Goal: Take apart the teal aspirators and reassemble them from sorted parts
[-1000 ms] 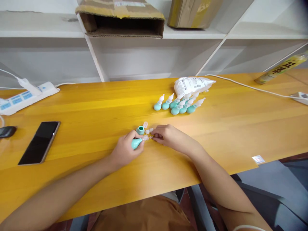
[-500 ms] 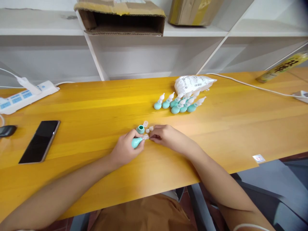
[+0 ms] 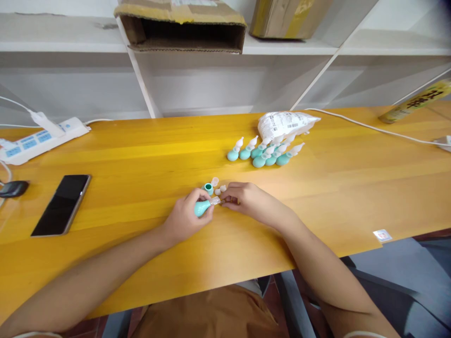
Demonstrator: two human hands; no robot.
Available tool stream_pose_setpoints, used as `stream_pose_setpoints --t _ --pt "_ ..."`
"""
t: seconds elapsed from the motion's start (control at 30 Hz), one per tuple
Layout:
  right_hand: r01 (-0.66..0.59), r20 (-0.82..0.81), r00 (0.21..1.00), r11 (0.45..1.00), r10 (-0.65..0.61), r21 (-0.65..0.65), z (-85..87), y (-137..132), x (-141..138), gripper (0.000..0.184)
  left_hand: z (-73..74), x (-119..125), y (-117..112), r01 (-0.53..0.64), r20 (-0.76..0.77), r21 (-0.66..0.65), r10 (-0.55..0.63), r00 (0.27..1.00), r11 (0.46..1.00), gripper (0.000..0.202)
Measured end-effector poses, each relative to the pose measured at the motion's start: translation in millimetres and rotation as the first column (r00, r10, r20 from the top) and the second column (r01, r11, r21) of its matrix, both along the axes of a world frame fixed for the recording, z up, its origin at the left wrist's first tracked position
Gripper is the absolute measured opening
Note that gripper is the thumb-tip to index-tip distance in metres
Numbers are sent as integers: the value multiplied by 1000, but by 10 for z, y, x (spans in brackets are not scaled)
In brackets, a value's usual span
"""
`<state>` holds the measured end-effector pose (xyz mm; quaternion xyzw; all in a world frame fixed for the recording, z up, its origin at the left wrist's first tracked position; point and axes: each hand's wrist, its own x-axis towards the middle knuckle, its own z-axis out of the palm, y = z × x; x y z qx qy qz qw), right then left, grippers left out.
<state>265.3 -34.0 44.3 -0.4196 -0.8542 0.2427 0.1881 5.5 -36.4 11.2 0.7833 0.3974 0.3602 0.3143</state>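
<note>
My left hand [image 3: 186,213] is closed round a teal squeeze bulb [image 3: 201,208] that lies on its side. A clear plastic collar [image 3: 215,201] sits on its mouth, pointing right. My right hand [image 3: 239,197] is at the collar's end with fingertips pinched; whatever they hold is too small or hidden to name. Just behind stands an open teal bulb [image 3: 209,188], mouth up, partly hidden by my left hand. Beside it lie a clear collar [image 3: 214,181] and small white tips [image 3: 222,188]. Farther back, several bulb nasal aspirators [image 3: 259,160] with white tips stand grouped together.
A white plastic bag [image 3: 285,124] lies behind the aspirators. At left are a phone [image 3: 61,205], a power strip [image 3: 42,141] and a black plug [image 3: 14,188]. A cable [image 3: 366,126] crosses the back right, near a yellow tube [image 3: 416,101]. Cardboard boxes [image 3: 183,14] sit on the shelf.
The camera view has shifted slightly, so everything appears a little farther right. My right fingertips have come closer to the clear collar; my left hand keeps its hold on the bulb.
</note>
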Motion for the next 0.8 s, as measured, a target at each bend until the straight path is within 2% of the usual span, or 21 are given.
stream_pose_setpoints --t 0.07,0.13,0.27,0.4,0.57,0.8 --pt "25 -90 996 1000 -27 -18 40 -20 7 18 -10 3 3 4 14 -17 -4 1000 1000 21" --pt "17 -202 979 996 -35 -88 77 -46 -16 31 -19 2 3 30 17 -33 -29 999 999 25" --pt "-95 -336 942 962 3 -258 121 -93 -102 25 -13 -20 -4 121 14 -86 -121 993 989 26" --pt "-153 -405 914 924 -2 -350 139 -115 -111 25 16 -62 -6 189 77 -143 -179 981 972 24" --pt "-195 -457 889 919 18 -343 159 -112 -68 27 -14 -88 11 266 204 -243 -219 954 933 32" --pt "-225 -527 849 923 28 -314 159 -111 -77 30 -89 -82 20 347 351 -395 -210 913 851 43"
